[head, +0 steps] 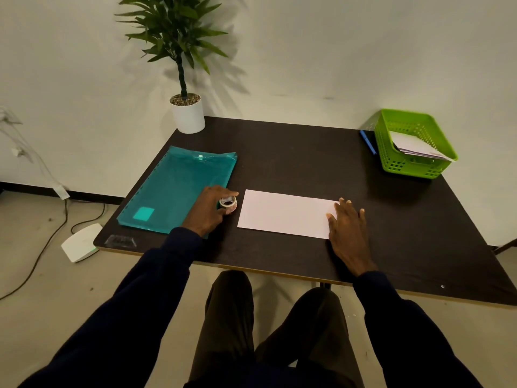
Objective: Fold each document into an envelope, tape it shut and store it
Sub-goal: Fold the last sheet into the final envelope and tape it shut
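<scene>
A folded white document (282,212) lies flat near the front of the dark table (307,158). My right hand (348,228) rests palm down on its right end, fingers spread. My left hand (208,210) grips a small roll of tape (228,204) just left of the paper, at the edge of a teal plastic folder (173,186). A green basket (414,142) at the back right holds several folded white papers (416,148).
A blue pen (368,142) lies left of the basket. A potted plant (188,113) stands at the table's back left corner. A clear plastic piece (120,241) sits at the front left corner. A white device (81,242) and cables lie on the floor.
</scene>
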